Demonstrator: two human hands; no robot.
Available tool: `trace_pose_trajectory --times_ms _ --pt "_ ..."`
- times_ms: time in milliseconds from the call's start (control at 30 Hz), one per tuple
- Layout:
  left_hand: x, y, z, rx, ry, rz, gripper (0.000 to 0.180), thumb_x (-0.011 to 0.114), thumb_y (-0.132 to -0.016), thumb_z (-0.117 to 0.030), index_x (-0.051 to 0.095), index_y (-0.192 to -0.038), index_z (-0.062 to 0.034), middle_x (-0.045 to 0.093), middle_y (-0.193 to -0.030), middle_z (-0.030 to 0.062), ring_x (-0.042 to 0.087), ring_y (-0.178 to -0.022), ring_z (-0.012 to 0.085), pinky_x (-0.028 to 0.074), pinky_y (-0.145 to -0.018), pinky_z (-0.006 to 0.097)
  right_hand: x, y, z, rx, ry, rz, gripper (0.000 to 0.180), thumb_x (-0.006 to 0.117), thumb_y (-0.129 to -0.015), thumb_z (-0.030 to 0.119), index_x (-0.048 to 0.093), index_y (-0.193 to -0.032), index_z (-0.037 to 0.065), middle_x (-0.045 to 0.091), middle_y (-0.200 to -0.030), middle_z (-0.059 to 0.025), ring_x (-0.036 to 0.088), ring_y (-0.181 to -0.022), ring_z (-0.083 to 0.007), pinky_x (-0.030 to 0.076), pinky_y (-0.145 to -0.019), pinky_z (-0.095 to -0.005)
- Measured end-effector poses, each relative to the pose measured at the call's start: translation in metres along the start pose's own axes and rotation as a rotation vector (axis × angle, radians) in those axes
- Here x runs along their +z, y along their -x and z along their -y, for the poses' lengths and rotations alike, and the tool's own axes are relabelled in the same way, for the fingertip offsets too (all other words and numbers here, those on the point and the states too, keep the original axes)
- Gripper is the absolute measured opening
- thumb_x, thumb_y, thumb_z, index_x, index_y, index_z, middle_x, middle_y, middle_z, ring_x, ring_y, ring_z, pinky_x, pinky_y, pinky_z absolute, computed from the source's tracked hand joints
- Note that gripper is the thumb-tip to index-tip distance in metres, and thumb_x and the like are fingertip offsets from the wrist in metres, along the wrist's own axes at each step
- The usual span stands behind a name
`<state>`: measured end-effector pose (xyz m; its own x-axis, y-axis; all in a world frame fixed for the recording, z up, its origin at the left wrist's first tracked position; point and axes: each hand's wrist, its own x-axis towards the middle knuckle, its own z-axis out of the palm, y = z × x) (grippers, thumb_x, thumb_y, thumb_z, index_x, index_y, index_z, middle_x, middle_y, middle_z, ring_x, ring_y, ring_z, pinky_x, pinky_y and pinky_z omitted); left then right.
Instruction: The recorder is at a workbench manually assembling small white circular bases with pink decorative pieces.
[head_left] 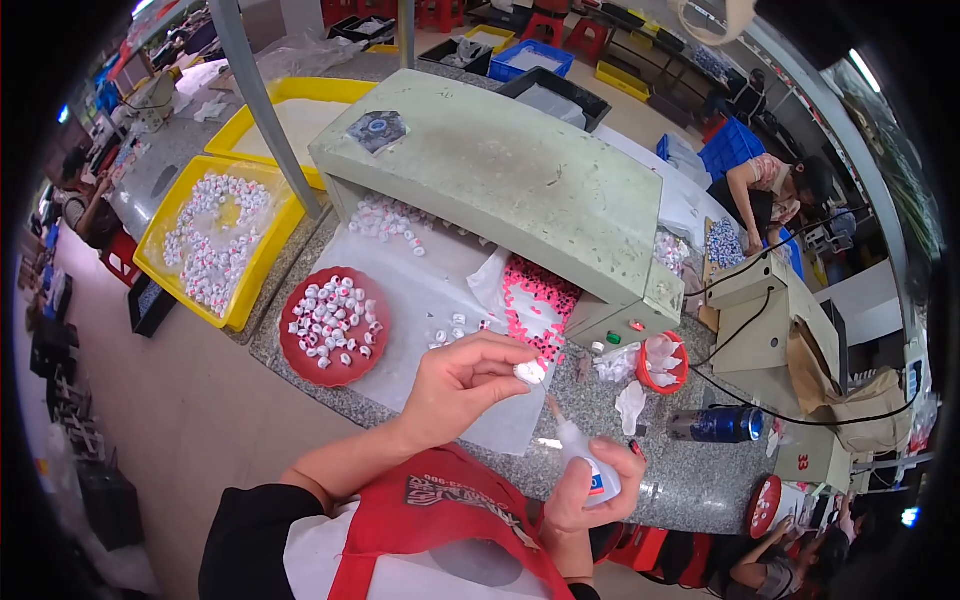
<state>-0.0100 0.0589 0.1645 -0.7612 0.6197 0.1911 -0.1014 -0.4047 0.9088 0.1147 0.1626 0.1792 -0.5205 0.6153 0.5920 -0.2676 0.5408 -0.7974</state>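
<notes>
The left hand [462, 385] pinches a small white piece [529, 372] between thumb and fingertips above the white sheet [420, 300] on the worktop [690, 480]. The right hand [590, 495] grips a small glue bottle [580, 450], nozzle tilted up toward the piece. A red dish [292, 355] of similar pieces lies to the left.

We see a small white piece [529, 371], perhaps a bead, pinched above the surface; a glue bottle [585, 462] tilts its nozzle toward it.
</notes>
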Motion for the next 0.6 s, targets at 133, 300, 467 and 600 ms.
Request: trace_pose_trajectory --times_ms 133,300,467,600 --pt "0.001 0.002 -0.001 0.119 -0.160 0.037 0.030 0.057 -0.072 0.013 0.052 -0.101 0.0077 0.052 -0.106 0.0180 0.056 -0.095 0.0216 0.050 -0.080 0.028 -0.001 -0.009 -0.002 -0.212 0.089 0.050 0.017 0.058 -0.064 0.001 0.053 -0.080 -0.001 0.056 -0.064 -0.0099 0.053 -0.047 -0.0198 0.043 -0.045 -0.0266" --pt "0.007 0.005 -0.003 0.122 -0.144 -0.065 0.029 0.057 -0.072 0.013 0.052 -0.100 0.0083 0.051 -0.104 0.0175 0.057 -0.094 0.0224 0.051 -0.078 0.029 0.001 -0.012 -0.001 -0.199 0.048 0.084 0.017 0.058 -0.063 -0.001 0.054 -0.079 -0.001 0.056 -0.060 -0.0088 0.052 -0.043 -0.0189 0.042 -0.042 -0.0264" --pt "0.005 0.006 -0.004 0.176 -0.251 -0.049 0.029 0.058 -0.071 0.013 0.053 -0.099 0.0079 0.051 -0.103 0.0173 0.057 -0.092 0.0221 0.051 -0.079 0.029 0.000 -0.011 -0.003 -0.152 0.038 0.114 0.018 0.058 -0.063 -0.001 0.053 -0.080 -0.001 0.056 -0.060 -0.0087 0.052 -0.043 -0.0185 0.041 -0.042 -0.0262" --pt "0.004 0.006 -0.005 0.187 -0.283 -0.041 0.029 0.058 -0.071 0.014 0.054 -0.099 0.0074 0.051 -0.103 0.0173 0.057 -0.092 0.0220 0.052 -0.079 0.029 0.001 -0.011 -0.004 -0.186 0.040 0.129 0.018 0.058 -0.063 -0.001 0.053 -0.081 -0.001 0.056 -0.060 -0.0085 0.052 -0.043 -0.0185 0.042 -0.042 -0.0263"
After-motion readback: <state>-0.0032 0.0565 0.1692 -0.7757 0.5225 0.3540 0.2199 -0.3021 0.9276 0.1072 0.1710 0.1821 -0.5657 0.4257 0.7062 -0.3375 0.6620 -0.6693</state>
